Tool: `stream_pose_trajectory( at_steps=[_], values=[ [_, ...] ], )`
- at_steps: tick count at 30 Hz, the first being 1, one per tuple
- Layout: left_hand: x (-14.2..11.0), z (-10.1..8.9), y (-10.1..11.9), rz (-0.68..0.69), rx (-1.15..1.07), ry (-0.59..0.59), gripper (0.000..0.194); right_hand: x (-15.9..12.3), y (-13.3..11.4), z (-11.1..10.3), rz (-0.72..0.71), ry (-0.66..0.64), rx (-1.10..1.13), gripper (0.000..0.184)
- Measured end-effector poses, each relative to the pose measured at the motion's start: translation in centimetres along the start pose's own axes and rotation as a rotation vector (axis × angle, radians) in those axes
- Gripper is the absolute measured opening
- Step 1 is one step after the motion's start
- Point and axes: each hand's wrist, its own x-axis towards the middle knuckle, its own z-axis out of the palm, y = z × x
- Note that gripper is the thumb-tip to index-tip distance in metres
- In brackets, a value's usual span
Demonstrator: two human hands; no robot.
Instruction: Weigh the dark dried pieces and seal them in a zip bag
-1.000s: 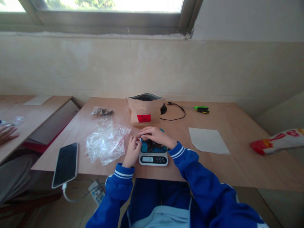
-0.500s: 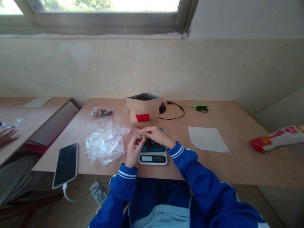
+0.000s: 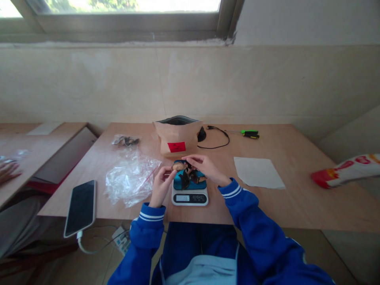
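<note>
Under both hands, a scale [image 3: 190,199] on the worktop [image 3: 285,209] carries a blue dish [image 3: 178,183] of dark pieces [image 3: 185,179]. The left hand [image 3: 162,187] curls at a tan lump [image 3: 178,166], its grip impossible to tell; the open right hand [image 3: 206,167] reaches over the dish.

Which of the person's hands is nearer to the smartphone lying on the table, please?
Left: the left hand is to the right of the smartphone, past the clear plastic bag; the right hand is farther right, over the digital scale.
</note>
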Motion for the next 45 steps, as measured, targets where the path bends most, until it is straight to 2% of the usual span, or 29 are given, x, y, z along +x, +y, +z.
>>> stream_pose_trajectory(
  at_steps=[5, 9, 13, 19, 24, 28, 32, 34, 37, 45],
  values=[
    [0.0, -1.2, -0.6, 0.159, 0.369, 0.086, 0.016, -1.3, 2.1, -2.0, 0.021, 0.114, -0.062, 0.037],
    [-0.3, -1.6, -1.1, 0.339, 0.612, -0.006, 0.017, -2.8, 3.4, -2.5, -0.052, 0.212, -0.266, 0.029],
    [-0.6, -1.5, -1.3, 0.387, 0.651, -0.075, 0.024, -3.9, 3.8, -2.3, -0.124, 0.23, -0.455, 0.025],
    [-0.9, -1.4, -1.6, 0.334, 0.579, -0.139, 0.038, -3.8, 4.6, -2.0, -0.199, 0.275, -0.505, 0.026],
    [-1.7, -1.7, -1.5, 0.283, 0.542, -0.067, 0.039, -4.7, 3.4, -2.3, -0.193, 0.381, -0.463, 0.03],
    [-3.6, -1.9, -0.7, 0.19, 0.499, 0.008, 0.03, -7.8, 2.0, -2.3, -0.149, 0.481, -0.405, 0.03],
    [-6.5, -2.0, -0.1, 0.082, 0.445, 0.131, 0.021, -12.3, 2.3, -1.3, -0.06, 0.625, -0.355, 0.031],
    [-7.7, -2.1, -0.2, 0.033, 0.421, 0.161, 0.019, -14.1, 2.9, -0.6, -0.021, 0.625, -0.361, 0.03],
    [-8.7, -2.5, -0.6, 0.011, 0.407, 0.14, 0.019, -15.9, 3.8, 0.2, 0.024, 0.573, -0.373, 0.03],
    [-9.3, -2.7, -1.0, 0.021, 0.379, 0.099, 0.02, -16.2, 3.7, 1.0, 0.022, 0.508, -0.413, 0.034]
  ],
)
